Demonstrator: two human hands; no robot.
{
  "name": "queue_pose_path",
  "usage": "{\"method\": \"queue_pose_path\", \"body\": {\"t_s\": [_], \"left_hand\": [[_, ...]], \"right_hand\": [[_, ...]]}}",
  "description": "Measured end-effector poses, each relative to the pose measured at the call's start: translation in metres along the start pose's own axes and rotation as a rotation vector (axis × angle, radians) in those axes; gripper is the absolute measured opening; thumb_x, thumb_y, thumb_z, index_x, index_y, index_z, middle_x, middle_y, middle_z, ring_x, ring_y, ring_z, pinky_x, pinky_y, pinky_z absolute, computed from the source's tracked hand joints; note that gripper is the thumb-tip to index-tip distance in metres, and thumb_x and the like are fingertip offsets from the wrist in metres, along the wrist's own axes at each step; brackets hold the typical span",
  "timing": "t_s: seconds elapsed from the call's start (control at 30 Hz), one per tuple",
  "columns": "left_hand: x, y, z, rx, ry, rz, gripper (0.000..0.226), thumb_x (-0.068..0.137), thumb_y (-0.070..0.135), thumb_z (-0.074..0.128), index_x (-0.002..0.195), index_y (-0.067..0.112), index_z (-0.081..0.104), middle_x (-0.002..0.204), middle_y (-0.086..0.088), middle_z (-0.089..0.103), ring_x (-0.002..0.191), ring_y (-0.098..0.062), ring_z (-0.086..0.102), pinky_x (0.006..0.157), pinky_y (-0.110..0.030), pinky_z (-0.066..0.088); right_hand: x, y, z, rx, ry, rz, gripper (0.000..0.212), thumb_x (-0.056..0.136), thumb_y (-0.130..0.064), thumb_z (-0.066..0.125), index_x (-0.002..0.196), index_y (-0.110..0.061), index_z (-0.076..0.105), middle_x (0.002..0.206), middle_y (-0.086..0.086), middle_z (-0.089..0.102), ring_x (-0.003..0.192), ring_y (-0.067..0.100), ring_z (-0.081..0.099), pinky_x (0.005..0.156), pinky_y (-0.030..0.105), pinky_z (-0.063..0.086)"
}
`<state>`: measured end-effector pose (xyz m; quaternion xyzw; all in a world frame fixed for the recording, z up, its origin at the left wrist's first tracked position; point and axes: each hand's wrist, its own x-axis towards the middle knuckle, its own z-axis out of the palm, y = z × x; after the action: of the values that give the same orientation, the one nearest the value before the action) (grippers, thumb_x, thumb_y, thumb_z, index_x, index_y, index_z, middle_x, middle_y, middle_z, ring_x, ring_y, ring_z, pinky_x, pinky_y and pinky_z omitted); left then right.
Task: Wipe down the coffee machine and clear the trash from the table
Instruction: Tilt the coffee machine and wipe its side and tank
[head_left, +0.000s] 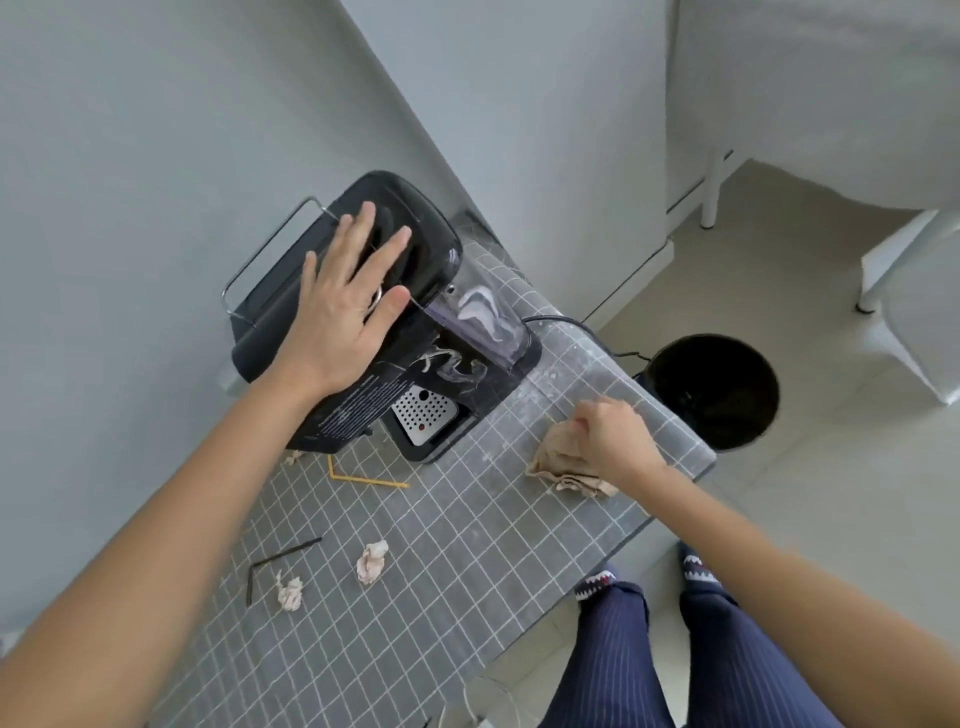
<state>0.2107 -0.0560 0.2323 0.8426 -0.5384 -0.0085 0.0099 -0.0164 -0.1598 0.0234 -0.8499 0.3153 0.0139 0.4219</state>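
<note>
**Holding the coffee machine, grabbing the cloth**

Pressing flat on top of the black coffee machine (363, 322), the left hand (340, 306) has its fingers straight and spread, so it grips nothing. The right hand (613, 441) is curled round a crumpled tan cloth (561, 457) and pinches it against the bench (467, 571), near the bench's far right edge.

The coffee machine sits at the back of the bench, close to the grey wall (156, 130). It has a clear water tank (478, 322) on its right side and a shiny drip tray with small holes (423, 415) at the front. A black cord (571, 325) runs off behind it.

Trash lies on the bench's grey grid top. A yellow bent straw (363, 480) is just in front of the machine. A black bent straw (275, 564) lies nearer the person, on the left. Two crumpled paper balls sit close by: one paper ball (372, 561) in the middle and a smaller paper ball (290, 592) beside the black straw. A tiny paper scrap (293, 457) lies by the machine's corner.

A round black bin (714, 389) stands on the floor past the bench's right end.
</note>
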Motion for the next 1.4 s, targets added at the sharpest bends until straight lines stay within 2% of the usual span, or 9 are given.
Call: {"method": "queue_pose_path", "body": {"t_s": [0.33,0.43,0.53,0.7,0.87,1.03,1.13,1.27,1.4], "left_hand": [[-0.004,-0.002,0.001,-0.085,0.026,0.01,0.052,0.098,0.05,0.025,0.148,0.036,0.021,0.161,0.003,-0.001,0.148,-0.018,-0.003,0.115,-0.056,0.004],[-0.005,-0.003,0.001,-0.091,0.036,0.018,0.052,0.098,0.05,0.025,0.148,0.036,0.021,0.161,0.002,-0.001,0.148,-0.019,-0.003,0.115,-0.057,0.003],[-0.006,-0.005,0.003,-0.076,0.056,0.025,0.052,0.098,0.051,0.024,0.149,0.036,0.022,0.161,0.001,-0.003,0.148,-0.02,-0.005,0.113,-0.058,-0.003],[-0.004,-0.007,0.004,-0.084,0.029,0.051,0.054,0.098,0.053,0.019,0.149,0.036,0.017,0.161,0.004,-0.008,0.147,-0.018,-0.011,0.111,-0.058,-0.01],[0.001,-0.008,0.0,-0.113,-0.068,0.078,0.055,0.095,0.056,0.019,0.148,0.043,0.013,0.16,0.012,-0.007,0.145,-0.009,-0.015,0.112,-0.054,-0.013],[-0.002,-0.003,-0.001,-0.171,-0.072,0.041,0.051,0.095,0.054,0.023,0.145,0.048,0.018,0.159,0.016,0.002,0.145,-0.003,-0.013,0.112,-0.055,-0.014],[-0.003,-0.001,-0.001,-0.164,-0.066,0.037,0.047,0.098,0.049,0.028,0.144,0.049,0.022,0.159,0.018,0.006,0.145,-0.003,-0.012,0.112,-0.057,-0.013],[-0.003,0.001,-0.002,-0.164,-0.06,0.026,0.044,0.098,0.043,0.036,0.141,0.05,0.029,0.158,0.021,0.011,0.146,-0.005,-0.01,0.111,-0.062,-0.009],[-0.003,0.001,-0.002,-0.173,-0.066,0.016,0.044,0.097,0.042,0.036,0.14,0.052,0.03,0.156,0.024,0.012,0.146,-0.005,-0.009,0.11,-0.065,-0.006]], "right_hand": [[-0.029,-0.06,-0.036,0.553,0.355,-0.003,0.023,0.101,-0.028,0.049,0.079,-0.021,0.054,0.063,-0.009,0.06,0.062,0.002,0.058,0.06,0.017,0.046],[-0.02,-0.061,-0.022,0.271,0.372,0.15,0.018,0.101,-0.039,0.044,0.103,-0.025,0.055,0.094,0.003,0.068,0.083,0.022,0.064,0.073,0.036,0.053],[-0.009,-0.052,0.007,-0.15,0.227,0.277,0.044,0.1,-0.049,0.038,0.14,-0.03,0.035,0.153,0.021,0.028,0.128,0.043,0.039,0.102,0.052,0.038],[0.003,-0.027,0.07,-0.379,-0.035,0.08,0.074,0.089,-0.072,0.034,0.152,-0.045,0.005,0.163,0.012,-0.017,0.145,0.046,-0.02,0.114,0.064,-0.008],[0.007,-0.001,0.09,-0.256,0.156,-0.083,0.031,0.092,-0.038,0.061,0.121,-0.025,0.066,0.147,0.005,0.051,0.149,0.034,0.016,0.117,0.059,-0.003],[-0.012,-0.031,0.063,0.638,0.487,0.201,0.03,0.098,-0.036,0.051,0.118,-0.019,0.065,0.124,-0.005,0.061,0.138,0.02,0.04,0.118,0.042,0.024],[-0.016,-0.071,0.024,0.906,0.742,0.256,0.026,0.097,-0.029,0.05,0.118,-0.025,0.064,0.11,-0.01,0.068,0.094,-0.006,0.057,0.081,0.019,0.046],[0.009,-0.119,-0.004,1.216,0.754,0.048,0.041,0.102,-0.008,0.04,0.136,-0.03,0.042,0.073,-0.009,0.063,0.047,0.002,0.055,0.041,0.017,0.045],[0.041,-0.17,-0.007,1.308,0.73,-0.057,0.047,0.101,-0.038,0.034,0.147,-0.046,0.032,0.111,-0.019,0.066,0.089,0.012,0.065,0.078,0.039,0.055]]}}
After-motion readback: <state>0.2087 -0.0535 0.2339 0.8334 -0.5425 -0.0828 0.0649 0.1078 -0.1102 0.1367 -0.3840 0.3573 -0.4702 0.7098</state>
